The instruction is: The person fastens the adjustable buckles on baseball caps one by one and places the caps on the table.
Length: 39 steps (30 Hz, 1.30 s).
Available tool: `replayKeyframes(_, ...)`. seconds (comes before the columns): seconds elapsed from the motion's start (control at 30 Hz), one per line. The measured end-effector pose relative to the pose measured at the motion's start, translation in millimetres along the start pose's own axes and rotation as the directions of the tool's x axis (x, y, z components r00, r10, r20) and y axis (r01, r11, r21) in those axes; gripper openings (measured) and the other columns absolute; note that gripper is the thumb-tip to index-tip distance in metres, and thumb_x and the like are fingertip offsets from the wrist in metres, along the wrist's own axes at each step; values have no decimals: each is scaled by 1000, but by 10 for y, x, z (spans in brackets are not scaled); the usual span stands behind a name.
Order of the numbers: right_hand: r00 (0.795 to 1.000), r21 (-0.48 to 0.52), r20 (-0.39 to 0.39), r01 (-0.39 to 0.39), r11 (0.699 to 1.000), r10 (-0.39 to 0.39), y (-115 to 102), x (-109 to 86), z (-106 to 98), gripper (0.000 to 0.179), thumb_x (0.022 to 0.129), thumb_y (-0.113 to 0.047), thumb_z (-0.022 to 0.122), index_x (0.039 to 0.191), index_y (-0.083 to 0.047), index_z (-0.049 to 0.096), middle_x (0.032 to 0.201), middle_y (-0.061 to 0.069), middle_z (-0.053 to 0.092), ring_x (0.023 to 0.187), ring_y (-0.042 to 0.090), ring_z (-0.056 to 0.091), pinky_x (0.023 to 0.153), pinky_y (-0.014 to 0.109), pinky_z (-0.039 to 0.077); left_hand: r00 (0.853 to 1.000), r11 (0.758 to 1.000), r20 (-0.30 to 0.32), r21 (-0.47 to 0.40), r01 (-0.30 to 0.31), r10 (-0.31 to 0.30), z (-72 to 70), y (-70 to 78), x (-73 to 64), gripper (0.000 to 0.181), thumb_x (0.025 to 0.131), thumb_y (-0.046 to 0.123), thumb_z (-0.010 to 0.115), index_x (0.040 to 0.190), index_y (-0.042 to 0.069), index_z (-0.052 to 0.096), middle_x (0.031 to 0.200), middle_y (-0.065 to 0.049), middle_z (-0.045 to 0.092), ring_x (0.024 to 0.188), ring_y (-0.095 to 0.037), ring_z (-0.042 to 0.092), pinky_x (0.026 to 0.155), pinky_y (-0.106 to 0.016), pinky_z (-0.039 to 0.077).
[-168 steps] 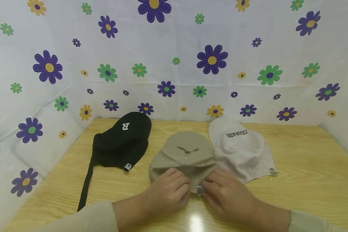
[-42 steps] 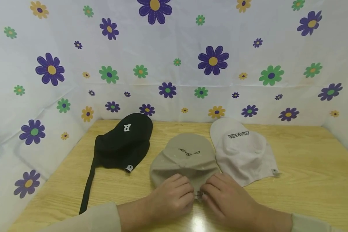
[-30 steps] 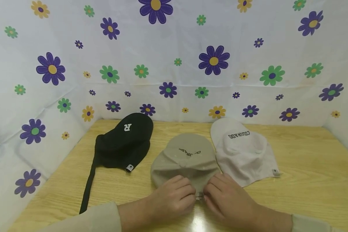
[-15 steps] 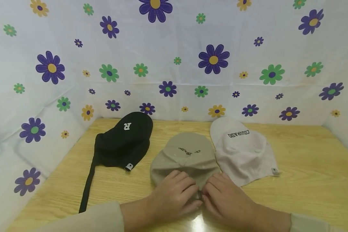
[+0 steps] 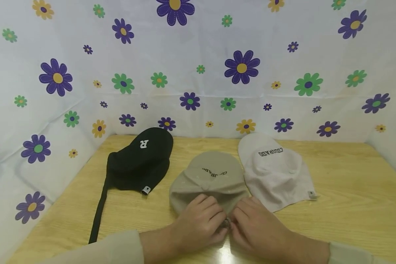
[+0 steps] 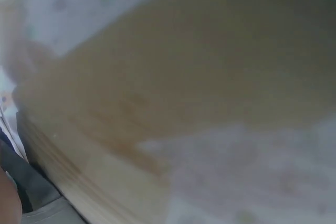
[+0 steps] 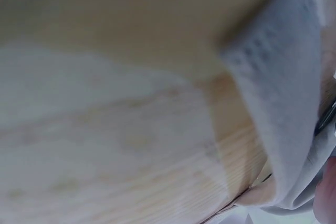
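A khaki baseball cap point(image 5: 217, 161) with dark lettering lies at the middle of the table, its brim pointing away and its crown partly caved in. At its near edge, the back strap with a small metal buckle point(image 5: 227, 222) shows between the hands, mostly covered by fingers. My left hand point(image 5: 199, 223) pinches the strap from the left, fingers curled. From the right, my right hand point(image 5: 260, 227) pinches the same strap at the buckle. The fingertips of both hands almost meet there. Neither wrist view shows the grip on the strap.
A black cap point(image 5: 138, 165) with a white R lies at left, its long strap point(image 5: 99, 216) trailing toward the near edge. Beside the khaki cap, at right, rests a pale cap point(image 5: 277, 176) with dark lettering. A flowered cloth point(image 5: 211, 44) hangs behind the wooden table point(image 5: 359, 205).
My left hand has shifted right, closer to the right hand, over the strap. The buckle, plainly visible earlier, is now mostly covered. The black and pale caps stay where they were.
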State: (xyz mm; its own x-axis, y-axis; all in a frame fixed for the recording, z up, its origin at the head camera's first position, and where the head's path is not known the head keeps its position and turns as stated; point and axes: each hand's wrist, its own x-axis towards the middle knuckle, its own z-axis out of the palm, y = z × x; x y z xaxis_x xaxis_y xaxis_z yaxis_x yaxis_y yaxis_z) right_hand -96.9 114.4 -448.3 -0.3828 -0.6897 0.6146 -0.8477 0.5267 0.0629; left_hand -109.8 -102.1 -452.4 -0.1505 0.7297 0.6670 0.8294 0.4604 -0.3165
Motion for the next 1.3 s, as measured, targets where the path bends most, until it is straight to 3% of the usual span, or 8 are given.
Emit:
replayKeyframes(0.23, 999, 12, -25, -39, 999, 39, 35, 12, -14, 11, 75, -18, 63, 73, -20, 52, 74, -11, 46, 72, 7, 44, 71, 26, 40, 999, 999, 32, -8, 39, -38, -14, -17, 16, 12, 77, 25, 71, 79, 14, 67, 79, 6, 62, 79, -13, 58, 71, -27, 45)
replayKeyframes(0.4, 997, 67, -15, -80, 995, 81, 35, -2, -22, 17, 74, -18, 67, 86, -19, 56, 85, -12, 52, 81, 6, 50, 78, 26, 41, 998, 1000, 54, 6, 24, -24, -31, -23, 13, 15, 82, 28, 70, 82, 13, 69, 80, 5, 63, 80, -13, 58, 73, -28, 45)
replayKeyframes(0.5, 999, 119, -15, -41, 992, 43, 36, 3, -24, 26, 72, -17, 71, 93, -18, 58, 96, -10, 56, 92, 8, 54, 86, 25, 41, 998, 1000, 63, 19, 7, -9, -37, -28, 9, 16, 84, 29, 69, 82, 13, 68, 80, 5, 62, 80, -14, 57, 73, -28, 45)
replayKeyframes(0.6, 997, 147, -61, 58, 987, -49, 48, 31, -1, 24, 71, -13, 70, 92, -16, 58, 99, -7, 58, 94, 11, 55, 88, 25, 40, 998, 1000, 67, 27, 0, -1, -39, -28, 6, 17, 85, 29, 67, 81, 13, 67, 79, 5, 62, 79, -14, 57, 73, -28, 44)
replayKeyframes(0.77, 989, 170, -115, 116, 979, -97, 53, 48, 21, 21, 72, -6, 68, 89, -14, 60, 98, -6, 61, 92, 12, 58, 86, 27, 43, 998, 1000, 65, 18, 3, -4, -46, -21, 1, 16, 86, 28, 66, 80, 14, 68, 79, 5, 62, 78, -14, 56, 73, -28, 45)
replayKeyframes(1.03, 995, 178, -68, 87, 980, -76, 60, 32, 3, 19, 78, -6, 73, 89, -16, 61, 95, -7, 61, 90, 10, 57, 85, 26, 43, 999, 1000, 45, 2, 7, -7, -41, -22, 1, 14, 86, 28, 67, 81, 15, 69, 80, 6, 63, 78, -13, 57, 72, -27, 44)
replayKeyframes(1.2, 996, 177, -49, 87, 980, -80, 59, 24, -7, 5, 89, -11, 64, 88, -16, 62, 97, -7, 60, 91, 9, 55, 85, 25, 43, 999, 1000, 34, 5, 3, -3, -37, -24, 5, 14, 87, 27, 66, 82, 15, 69, 81, 6, 63, 79, -14, 57, 73, -27, 45)
replayKeyframes(1.3, 996, 179, -42, 89, 980, -82, 54, 15, -11, 5, 92, -13, 60, 89, -15, 63, 97, -6, 60, 91, 9, 54, 85, 24, 42, 999, 1000, 34, 0, 0, 0, -44, -22, 7, 13, 86, 27, 69, 85, 14, 70, 83, 5, 65, 80, -14, 58, 74, -27, 45)
